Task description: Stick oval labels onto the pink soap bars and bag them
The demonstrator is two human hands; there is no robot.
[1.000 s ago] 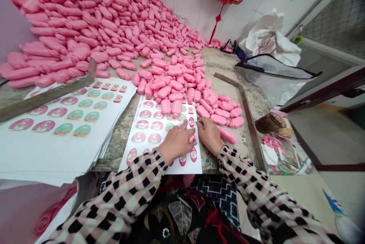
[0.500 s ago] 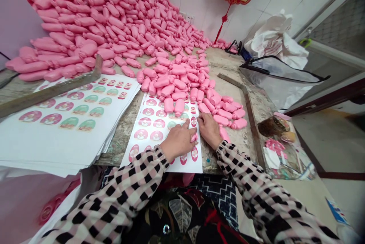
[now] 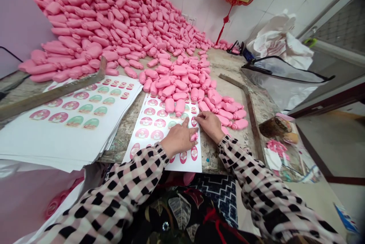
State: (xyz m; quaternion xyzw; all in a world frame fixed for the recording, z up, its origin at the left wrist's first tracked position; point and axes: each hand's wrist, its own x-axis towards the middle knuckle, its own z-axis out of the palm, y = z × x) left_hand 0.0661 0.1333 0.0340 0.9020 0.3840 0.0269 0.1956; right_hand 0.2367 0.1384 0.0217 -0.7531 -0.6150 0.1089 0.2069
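Observation:
My left hand [image 3: 180, 137] rests on a white sticker sheet [image 3: 182, 165], its fingers closed round a small pink bottle [image 3: 194, 137] whose end shows between them; the index finger points forward on the sheet. My right hand [image 3: 210, 125] is at the sheet's right edge, thumb and index finger pinched together beside an oval pink sticker [image 3: 194, 122]. Whether a sticker is between those fingertips is too small to tell. Rows of pink and green stickers cover the sheet. Pink bottles [image 3: 179, 107] lie on its far end, just beyond my hands.
A huge heap of pink bottles [image 3: 114, 19] fills the back left. At left, a wooden bar [image 3: 51, 97] lies across a stack of sticker sheets [image 3: 59, 143]. A wooden strip [image 3: 253, 126], a brown jar [image 3: 274, 126] and a clear bag [image 3: 285, 80] are at right.
My right hand has shifted slightly, its fingers drawn closer together at the sheet's edge. My left hand stays nearly in place with the bottle. The view has moved a little.

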